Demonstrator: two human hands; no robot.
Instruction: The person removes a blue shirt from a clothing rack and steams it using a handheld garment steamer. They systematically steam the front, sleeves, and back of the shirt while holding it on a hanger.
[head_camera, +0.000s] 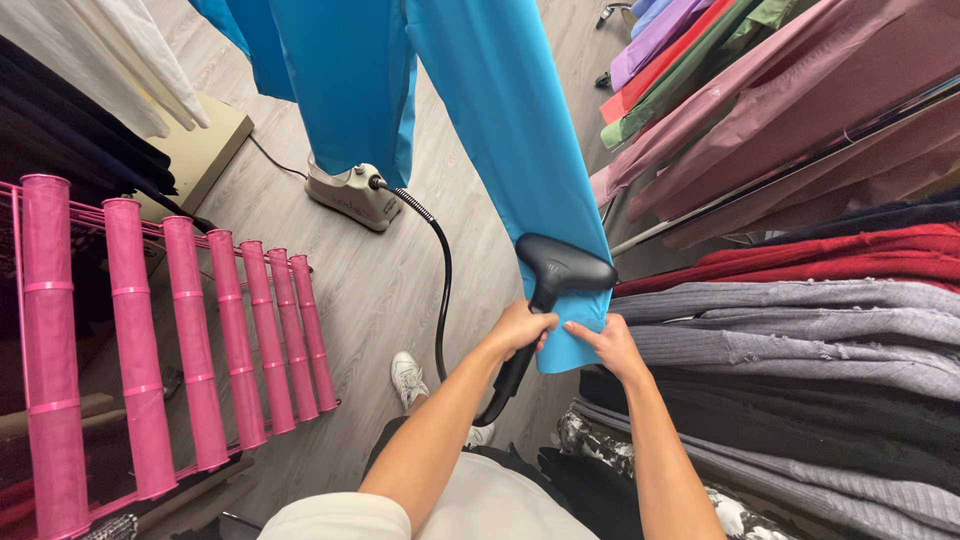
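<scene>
Two hands work at the blue garment's (500, 130) hem: the left hand (520, 328) grips the steamer (560, 270) against it; the right hand (610, 345) pinches the hem taut. Steaming looks nearly finished.

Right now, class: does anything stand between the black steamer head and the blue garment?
Nothing visible does. The steamer head, held in the left hand, lies against the blue garment, whose hem the right hand pinches.

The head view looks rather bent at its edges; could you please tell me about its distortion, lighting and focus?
Head view: wide-angle bowing curves the pink rack and the hanging clothes; lighting is soft and even, without glare; the blue garment, steamer head and both hands are sharp.
</scene>
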